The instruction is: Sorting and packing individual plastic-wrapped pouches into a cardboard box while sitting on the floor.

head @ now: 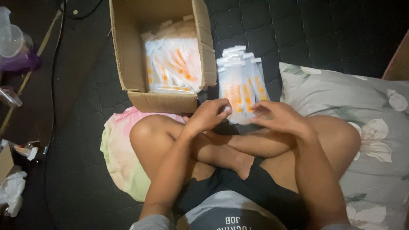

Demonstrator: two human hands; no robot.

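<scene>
Fingers of the left hand (209, 114) curl together on the near edge of the stack of clear packets (241, 85), which lies on the dark mattress (324, 34) beside the cardboard box (128, 55); the right hand (279, 117) hovers beside it, fingers spread apart, blurred.

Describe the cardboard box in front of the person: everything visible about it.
The cardboard box is plain brown corrugated board, open at the top with its flaps folded outward; the right flap looks creased. It sits upright on the dark quilted mattress, just beyond the person's left knee. Inside lie many clear plastic packets with orange markings, heaped loosely. A similar stack of packets lies right of the box. Neither hand touches it.
</scene>
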